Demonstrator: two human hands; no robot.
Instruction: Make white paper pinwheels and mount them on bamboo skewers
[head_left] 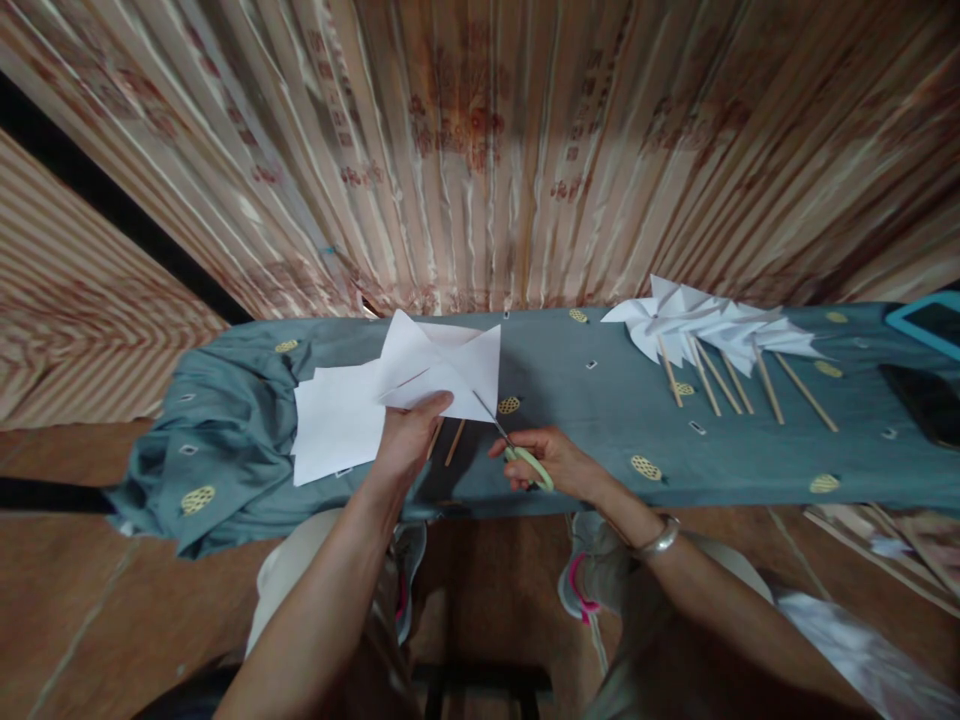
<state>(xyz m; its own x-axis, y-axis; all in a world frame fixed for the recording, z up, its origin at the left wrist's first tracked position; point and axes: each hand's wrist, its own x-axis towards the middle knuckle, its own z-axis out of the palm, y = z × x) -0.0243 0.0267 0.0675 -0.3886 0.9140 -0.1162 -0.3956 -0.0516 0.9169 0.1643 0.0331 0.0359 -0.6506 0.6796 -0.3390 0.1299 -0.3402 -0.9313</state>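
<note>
My left hand (411, 435) pinches the lower edge of a creased white paper sheet (465, 355), thumb on top. A slit runs in from one of the sheet's corners. My right hand (551, 460) grips scissors (531, 466) with pale green handles, and their blades meet the sheet's lower right corner. Left of my left hand lies a stack of white paper (337, 420). Two thin wooden sticks (454, 442) poke out from beneath the held sheet.
A row of white paper pinwheels (705, 320) on wooden sticks rests at the right on the blue-green cloth (585, 410). Farther right are a dark phone (922, 400) and a blue-framed device (930, 320). A pleated curtain (480, 150) hangs behind.
</note>
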